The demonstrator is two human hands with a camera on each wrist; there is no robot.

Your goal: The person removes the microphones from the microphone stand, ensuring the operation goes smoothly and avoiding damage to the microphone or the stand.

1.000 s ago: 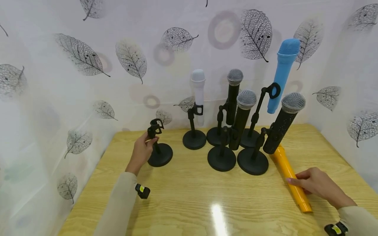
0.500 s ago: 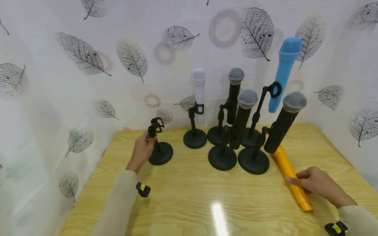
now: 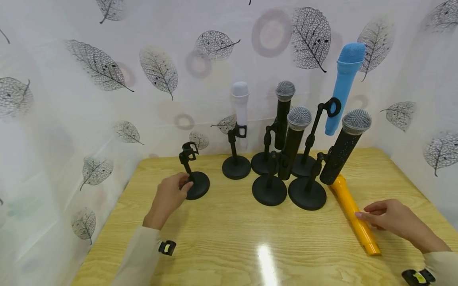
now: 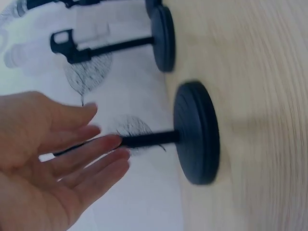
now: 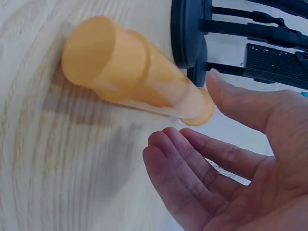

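At the left of the head view stands a black microphone stand (image 3: pixel 200 186) with an empty clip on top. My left hand (image 3: pixel 169 195) is beside its pole, fingers loosely bent; in the left wrist view the fingertips lie over or very near the pole (image 4: pixel 154 139), and contact is hard to tell. An orange microphone (image 3: pixel 352 210) lies on the table at the right, its head partly hidden behind a black microphone (image 3: pixel 340 155) on a stand. Beside it is my right hand (image 3: pixel 397 220); the right wrist view shows a gap between the relaxed fingers and the orange microphone.
On the wooden table (image 3: pixel 229 246), several stands hold a white microphone (image 3: pixel 241 105), a blue microphone (image 3: pixel 343 87) and black ones with silver heads (image 3: pixel 299 118). A leaf-patterned sheet (image 3: pixel 143 24) hangs behind and at the sides.
My left hand has let go of the empty stand's upper pole and moved down towards its base. My right hand has loosened from the orange microphone and drawn slightly right.
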